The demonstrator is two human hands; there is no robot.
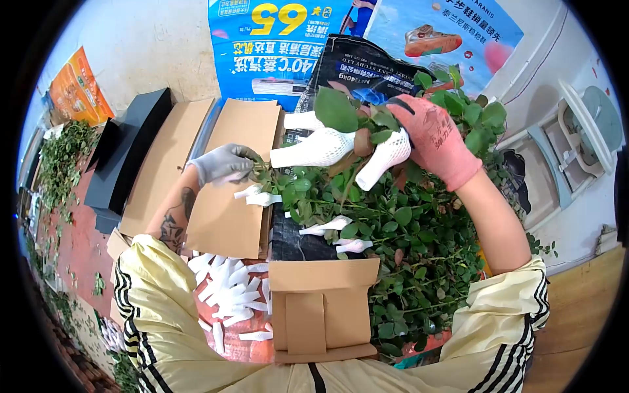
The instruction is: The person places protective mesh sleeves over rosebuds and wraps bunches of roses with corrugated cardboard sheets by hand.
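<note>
My right hand (pixel 438 139), in a pink glove, is closed round leafy rose stems lifted above the pile. White foam net sleeves (pixel 314 148) cover the heads near it, one sleeve (pixel 384 159) hanging just below my fingers. Large green leaves (pixel 336 109) stick out between them. My left hand (pixel 226 164), in a grey glove, has its fingers drawn together beside the leaves at the pile's left edge; what lies between them is hidden. Below it are smaller sleeved heads (pixel 263 198). More sleeved heads (pixel 325 226) rest on the green stems (pixel 419 242).
Loose white sleeves (pixel 229 288) lie on a red surface at front left. A folded cardboard piece (pixel 324 311) stands close to my body. Tall cardboard sheets (pixel 226 223) and a black box (pixel 128 154) are on the left. A pale plastic chair (pixel 570 147) stands at right.
</note>
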